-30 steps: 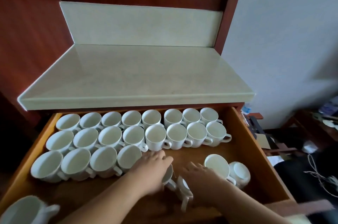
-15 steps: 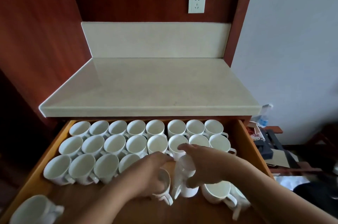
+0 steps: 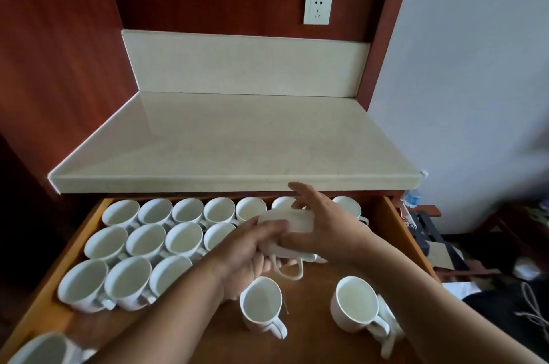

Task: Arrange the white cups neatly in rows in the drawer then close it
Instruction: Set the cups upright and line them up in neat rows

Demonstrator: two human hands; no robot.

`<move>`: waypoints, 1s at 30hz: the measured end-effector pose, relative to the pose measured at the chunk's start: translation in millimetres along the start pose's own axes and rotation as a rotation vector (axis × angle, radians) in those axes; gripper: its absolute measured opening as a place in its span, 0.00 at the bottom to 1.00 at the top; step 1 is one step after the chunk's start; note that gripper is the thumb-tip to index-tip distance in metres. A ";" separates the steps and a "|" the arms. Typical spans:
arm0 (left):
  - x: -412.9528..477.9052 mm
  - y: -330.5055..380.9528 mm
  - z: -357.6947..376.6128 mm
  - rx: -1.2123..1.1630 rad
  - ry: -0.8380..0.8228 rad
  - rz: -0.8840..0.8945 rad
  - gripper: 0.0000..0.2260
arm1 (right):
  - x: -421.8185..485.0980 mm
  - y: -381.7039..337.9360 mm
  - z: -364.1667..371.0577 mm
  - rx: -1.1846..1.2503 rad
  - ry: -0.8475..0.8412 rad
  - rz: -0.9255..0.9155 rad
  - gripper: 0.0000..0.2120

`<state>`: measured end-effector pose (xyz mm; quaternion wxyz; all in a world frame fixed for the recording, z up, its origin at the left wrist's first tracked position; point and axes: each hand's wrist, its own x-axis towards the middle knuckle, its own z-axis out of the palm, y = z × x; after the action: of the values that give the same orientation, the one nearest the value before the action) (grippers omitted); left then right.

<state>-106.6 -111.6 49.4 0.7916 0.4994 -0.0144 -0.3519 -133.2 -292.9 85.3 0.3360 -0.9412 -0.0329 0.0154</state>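
Head view: a white cup (image 3: 289,222) was held clear of the floor of the open drawer (image 3: 399,238) by both hands, which were brought together over the drawer's middle. The left hand (image 3: 252,250) was wrapped round the cup's nearer side. The right hand (image 3: 326,227) was clamped on its far side, with one finger left straight above it. The cup was tipped on its side with the handle hanging beneath, apparently so that it could be turned upright before being set down. Whether a second cup was caught in the same grasp could not be told.

Three lines of cups had been packed mouth-up against the drawer's left wall: a back row (image 3: 187,210) under the lip of the counter (image 3: 237,140), a middle row (image 3: 145,240) and a front row (image 3: 127,277). The front row was cut off from view at the left forearm, and the bare wood to its right was judged the likeliest place for the lifted cup.

Four strays were left unsorted. An upright cup (image 3: 261,301) stood just below the hands, and a right-hand cup (image 3: 356,304) had a toppled cup (image 3: 389,325) touching it. A corner cup (image 3: 38,348) sat at the near left. Closing was judged some way off.
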 end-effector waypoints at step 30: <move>10.1 -82.3 -68.7 1.914 -0.081 0.065 0.35 | -7.4 85.7 97.1 -0.448 -0.197 0.080 0.39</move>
<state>-118.0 -84.6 -54.2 0.0562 0.9213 -0.3371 -0.1856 -141.1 -298.3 -44.1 0.1131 -0.9867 -0.0307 0.1126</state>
